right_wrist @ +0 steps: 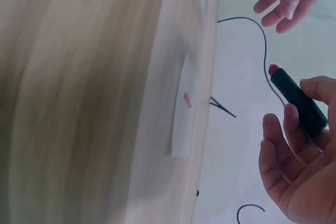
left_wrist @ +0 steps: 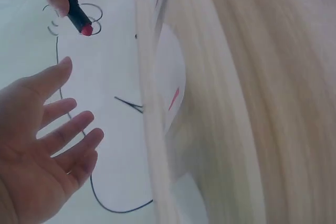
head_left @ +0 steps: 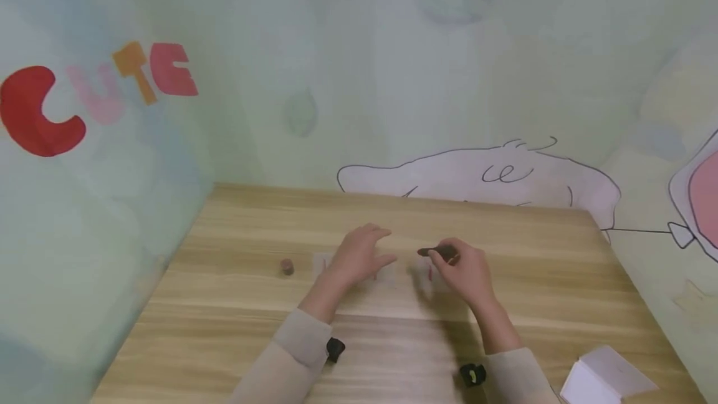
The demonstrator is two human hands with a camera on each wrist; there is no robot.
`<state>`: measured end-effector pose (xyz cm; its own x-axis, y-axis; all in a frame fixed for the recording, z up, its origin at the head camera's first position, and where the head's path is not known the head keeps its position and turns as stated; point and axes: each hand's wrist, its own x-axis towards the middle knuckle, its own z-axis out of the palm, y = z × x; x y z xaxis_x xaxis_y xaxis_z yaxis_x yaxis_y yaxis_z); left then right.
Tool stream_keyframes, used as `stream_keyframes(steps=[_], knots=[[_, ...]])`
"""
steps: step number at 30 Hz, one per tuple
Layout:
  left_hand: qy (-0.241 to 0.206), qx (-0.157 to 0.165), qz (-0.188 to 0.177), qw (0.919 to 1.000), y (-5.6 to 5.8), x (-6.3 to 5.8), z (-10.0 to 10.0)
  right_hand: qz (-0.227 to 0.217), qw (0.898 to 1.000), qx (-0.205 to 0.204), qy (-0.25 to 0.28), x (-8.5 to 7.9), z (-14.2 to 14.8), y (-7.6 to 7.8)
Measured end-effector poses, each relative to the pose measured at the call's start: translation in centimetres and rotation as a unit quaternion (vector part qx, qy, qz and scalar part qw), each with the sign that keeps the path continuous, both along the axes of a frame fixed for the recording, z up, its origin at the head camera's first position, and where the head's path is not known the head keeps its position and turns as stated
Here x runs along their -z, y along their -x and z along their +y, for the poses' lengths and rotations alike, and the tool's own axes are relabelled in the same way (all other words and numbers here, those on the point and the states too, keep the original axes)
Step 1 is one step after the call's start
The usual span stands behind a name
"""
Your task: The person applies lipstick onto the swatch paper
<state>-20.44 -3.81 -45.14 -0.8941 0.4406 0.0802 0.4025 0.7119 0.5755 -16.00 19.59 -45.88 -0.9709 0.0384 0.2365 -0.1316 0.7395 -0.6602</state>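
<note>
In my right hand (head_left: 468, 272) is a lipstick (right_wrist: 298, 102) with a dark tube and a red tip, pinched between thumb and fingers above the table. Its tip points toward my left hand (head_left: 356, 259), which hovers with fingers spread and holds nothing. Beneath the right hand lies a small white paper (right_wrist: 181, 132) bearing a short red mark. Another pale paper (head_left: 320, 260) with red strokes is partly hidden under the left hand. To the left of that paper stands a small reddish-brown cylinder (head_left: 287, 267).
The wood-grain table (head_left: 235, 323) meets a painted wall (head_left: 359, 80) at its back and left. An opened white folded card or box (head_left: 608, 376) sits at the front right. A black wrist camera (head_left: 335, 350) shows at the left cuff.
</note>
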Motion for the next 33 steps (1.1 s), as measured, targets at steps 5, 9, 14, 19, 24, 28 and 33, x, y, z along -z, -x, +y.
stream_keyframes(steps=[5,9,14,19,24,28,33], knots=[[-0.059,-0.016,-0.019,0.9980,0.1,-0.1,-0.7,0.000,0.999,-0.008,0.031,-0.2,-0.2,0.5],[-0.085,-0.026,-0.024,0.9958,0.4,0.1,-1.0,-0.017,0.997,-0.025,0.071,-0.5,-0.4,1.0],[-0.111,-0.040,-0.038,0.9923,0.5,0.4,-1.4,-0.028,0.993,-0.041,0.105,-1.0,-0.8,1.7],[-0.158,-0.058,-0.062,0.9837,0.4,0.7,-1.5,-0.019,0.990,-0.043,0.134,-1.5,-1.3,2.2],[-0.215,-0.067,-0.076,0.9714,0.7,0.5,-1.3,-0.031,0.983,-0.032,0.177,-2.1,-1.7,2.4],[-0.247,-0.060,-0.084,0.9635,0.9,0.4,-1.0,-0.037,0.974,-0.031,0.224,-2.5,-2.1,2.6],[-0.280,-0.047,-0.114,0.9520,1.0,0.4,-0.6,-0.034,0.955,-0.047,0.289,-3.0,-2.7,2.8]])
